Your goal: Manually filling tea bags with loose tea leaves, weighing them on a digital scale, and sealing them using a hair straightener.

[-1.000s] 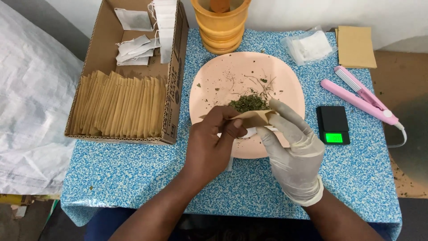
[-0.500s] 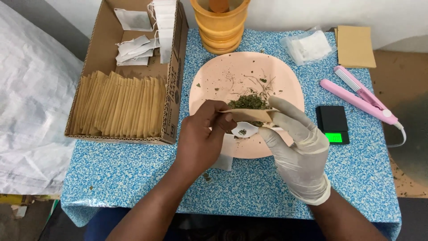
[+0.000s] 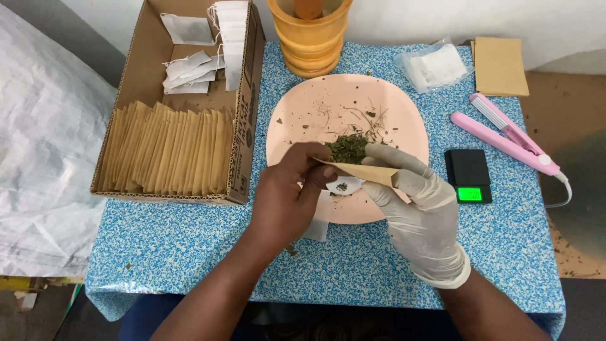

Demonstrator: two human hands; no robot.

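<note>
blue speckled table | left hand bare, pinching near-left edge of brown paper packet | right hand gloved, gripping packet's right end, held over pink plate | dried herb pile just beyond packet | vs 0.5 s ago: left hand slightly nearer, packet same spot | black scale right, cardboard box left

small table under a blue-and-white speckled cloth, pushed against a plain white wall. brown, dirty floor to the right, scattered with dark crumbs. white woven plastic sheet bunched up on the left. light even and soft, no hard shadows.
</note>
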